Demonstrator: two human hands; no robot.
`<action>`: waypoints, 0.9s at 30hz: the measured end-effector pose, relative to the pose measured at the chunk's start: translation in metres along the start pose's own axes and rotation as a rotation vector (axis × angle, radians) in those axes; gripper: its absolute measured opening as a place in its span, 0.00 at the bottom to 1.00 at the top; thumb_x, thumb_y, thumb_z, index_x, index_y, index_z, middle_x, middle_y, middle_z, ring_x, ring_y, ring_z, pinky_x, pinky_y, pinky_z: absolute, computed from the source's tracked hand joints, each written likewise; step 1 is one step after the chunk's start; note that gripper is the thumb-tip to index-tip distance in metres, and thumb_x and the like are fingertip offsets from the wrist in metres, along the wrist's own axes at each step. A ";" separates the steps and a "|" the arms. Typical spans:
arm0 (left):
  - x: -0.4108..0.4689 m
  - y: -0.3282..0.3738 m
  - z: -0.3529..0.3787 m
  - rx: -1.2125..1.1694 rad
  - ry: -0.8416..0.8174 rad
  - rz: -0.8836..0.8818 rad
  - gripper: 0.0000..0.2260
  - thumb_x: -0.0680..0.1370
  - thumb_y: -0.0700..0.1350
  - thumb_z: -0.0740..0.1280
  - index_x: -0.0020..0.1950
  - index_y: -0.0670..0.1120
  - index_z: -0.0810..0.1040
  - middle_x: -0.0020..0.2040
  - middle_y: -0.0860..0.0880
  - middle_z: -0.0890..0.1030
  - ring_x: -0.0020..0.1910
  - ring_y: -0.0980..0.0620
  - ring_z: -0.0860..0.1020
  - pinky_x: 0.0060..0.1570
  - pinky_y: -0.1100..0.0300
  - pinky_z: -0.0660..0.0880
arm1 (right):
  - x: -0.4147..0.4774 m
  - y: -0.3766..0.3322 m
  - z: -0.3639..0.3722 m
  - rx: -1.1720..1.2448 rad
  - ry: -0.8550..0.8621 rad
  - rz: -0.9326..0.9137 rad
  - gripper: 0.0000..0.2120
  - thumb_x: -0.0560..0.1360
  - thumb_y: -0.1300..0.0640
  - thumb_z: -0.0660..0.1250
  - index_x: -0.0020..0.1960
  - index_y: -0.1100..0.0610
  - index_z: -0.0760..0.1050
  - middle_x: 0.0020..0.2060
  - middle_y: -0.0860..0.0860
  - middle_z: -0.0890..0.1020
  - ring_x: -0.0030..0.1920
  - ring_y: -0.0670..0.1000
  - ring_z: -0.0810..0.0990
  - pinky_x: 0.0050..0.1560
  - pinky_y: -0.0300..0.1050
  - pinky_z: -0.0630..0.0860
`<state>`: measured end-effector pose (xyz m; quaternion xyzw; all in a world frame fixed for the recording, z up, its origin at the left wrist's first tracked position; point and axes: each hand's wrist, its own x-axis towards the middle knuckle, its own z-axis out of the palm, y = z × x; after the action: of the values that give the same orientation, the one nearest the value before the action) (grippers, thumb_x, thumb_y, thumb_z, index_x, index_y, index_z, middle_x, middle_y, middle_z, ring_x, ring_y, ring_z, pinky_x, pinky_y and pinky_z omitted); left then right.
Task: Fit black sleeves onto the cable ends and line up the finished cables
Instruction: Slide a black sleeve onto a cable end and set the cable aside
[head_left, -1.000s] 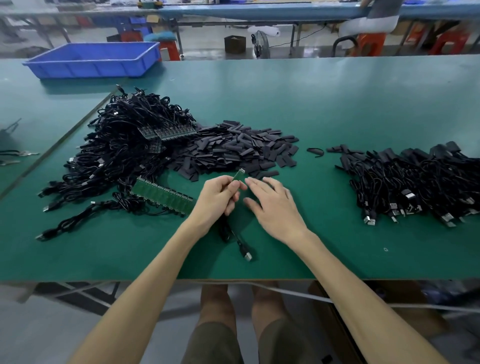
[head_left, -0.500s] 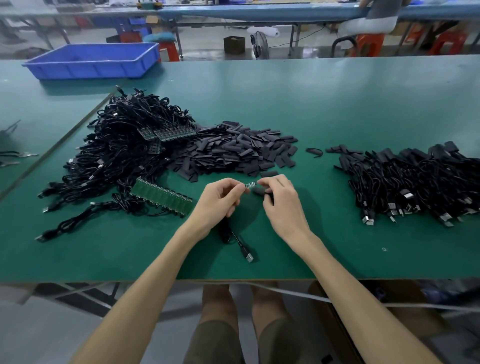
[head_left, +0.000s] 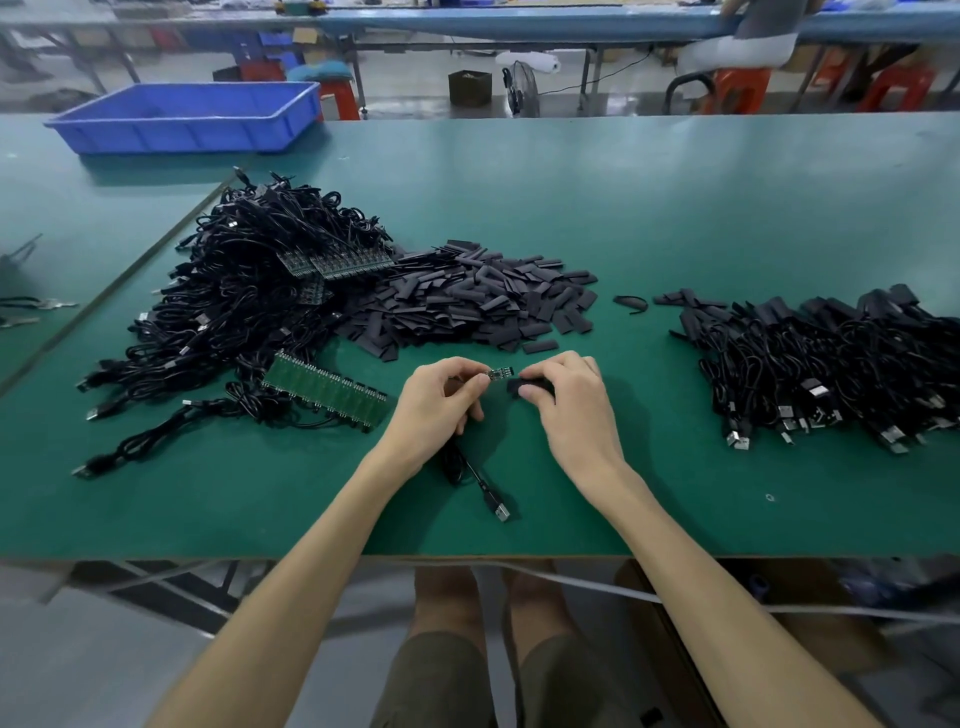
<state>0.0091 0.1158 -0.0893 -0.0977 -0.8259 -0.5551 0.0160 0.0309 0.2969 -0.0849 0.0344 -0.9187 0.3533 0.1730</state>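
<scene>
1. near the middle of the bench (head_left: 597, 208), a little back from its front edge, the left hand (head_left: 441, 402) pinches the end of a cable (head_left: 467, 470) between thumb and curled fingers. a tiny circuit board (head_left: 500, 373) on that end pokes out toward the right hand, its details too small to read.
2. the right hand (head_left: 574, 410) pinches a black sleeve (head_left: 529, 387). its curled fingers hide most of the sleeve, and it is impossible to tell whether the sleeve touches the board's tip.
3. the cable runs out from under the left palm, its middle hidden, and its usb plug (head_left: 500, 512) lies flat nearer the front edge.
4. toward the left edge sits a tangled heap of loose cables (head_left: 244, 312), where single cables are hard to tell apart. a green board strip (head_left: 324, 391) lies at its near side, and others are half buried higher up.
5. just right of that heap, behind the hands, lies a pile of sleeves (head_left: 467, 304).
6. at the right edge a bundle of finished cables (head_left: 831, 364) is cut off by the frame, with its plugs toward the front edge.
7. near the back left corner stands a blue tray (head_left: 187, 117), its floor partly hidden by its near wall.
</scene>
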 end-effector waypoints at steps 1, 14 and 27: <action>0.000 0.000 0.000 0.003 0.002 -0.003 0.04 0.82 0.44 0.67 0.54 0.49 0.82 0.33 0.49 0.83 0.25 0.54 0.72 0.31 0.65 0.71 | 0.000 0.000 -0.001 0.022 0.019 0.016 0.09 0.80 0.59 0.71 0.59 0.58 0.83 0.52 0.48 0.79 0.58 0.48 0.71 0.55 0.37 0.65; -0.003 0.008 0.000 0.042 -0.004 0.015 0.09 0.82 0.41 0.67 0.58 0.47 0.85 0.33 0.49 0.83 0.25 0.55 0.72 0.32 0.65 0.72 | -0.004 -0.007 -0.009 0.178 0.051 0.015 0.07 0.78 0.64 0.71 0.56 0.59 0.84 0.49 0.52 0.83 0.51 0.51 0.81 0.58 0.49 0.78; -0.004 0.010 -0.001 0.077 -0.021 0.048 0.10 0.83 0.41 0.65 0.59 0.50 0.84 0.32 0.50 0.82 0.25 0.55 0.73 0.32 0.64 0.71 | 0.000 -0.002 -0.013 0.252 -0.020 0.042 0.11 0.82 0.64 0.66 0.61 0.56 0.83 0.50 0.50 0.76 0.46 0.47 0.78 0.55 0.44 0.79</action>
<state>0.0150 0.1182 -0.0803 -0.1228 -0.8441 -0.5214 0.0243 0.0352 0.3035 -0.0746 0.0402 -0.8693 0.4691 0.1508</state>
